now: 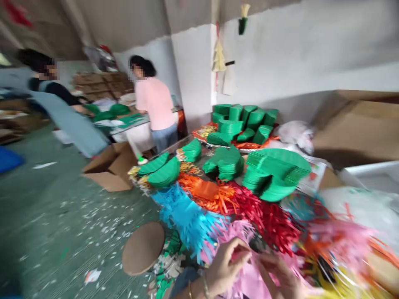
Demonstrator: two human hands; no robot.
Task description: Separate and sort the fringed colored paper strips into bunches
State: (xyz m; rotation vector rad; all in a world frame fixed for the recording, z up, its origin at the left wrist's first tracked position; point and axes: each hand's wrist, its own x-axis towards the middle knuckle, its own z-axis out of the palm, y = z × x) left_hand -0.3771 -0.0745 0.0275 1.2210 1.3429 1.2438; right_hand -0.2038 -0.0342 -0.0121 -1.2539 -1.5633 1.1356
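At the bottom of the view, my left hand (229, 262), with bangles on its wrist, is closed with thumb and fingers pinched on a pink fringed paper strip (245, 282). Close by on the right, my right hand (279, 276) is blurred; its fingers look bent and pressed together at the same pink paper. Just beyond the hands lie blue fringe (183, 211), orange fringe (207, 190) and red fringe (274, 224) in bunches on the table. Yellow fringe (339, 278) sits at the lower right.
Stacks of green cut pieces (277, 166) cover the table's far part. A round brown stool (144, 248) and an open carton (109, 166) stand on the scrap-strewn floor (71, 232). Two people, one in a pink top (156, 99), work at another table. A large cardboard box (358, 133) is at right.
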